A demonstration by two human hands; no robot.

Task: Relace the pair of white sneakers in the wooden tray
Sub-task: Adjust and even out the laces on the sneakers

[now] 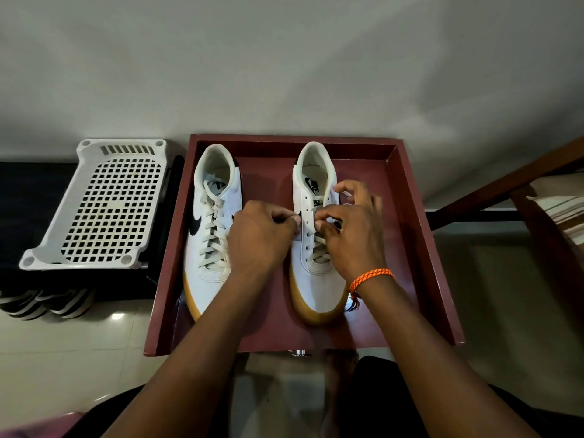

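Two white sneakers are set side by side, toes nearest the camera, in the wooden tray [410,216]. The right sneaker [316,279] is laced only in its lower eyelets; "NIKE" is printed on its insole and tongue. Its lace [311,218] is pinched by the curled left hand [262,235] and right hand [354,229]. The left sneaker [211,222] is laced fully. A white perforated basket [104,210] is seen beside the tray.

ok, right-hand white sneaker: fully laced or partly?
Partly. The right-hand white gum-soled sneaker has lace crossed only through its lower eyelets; upper eyelets sit empty. Both hands, left and right, pinch the lace mid-way.
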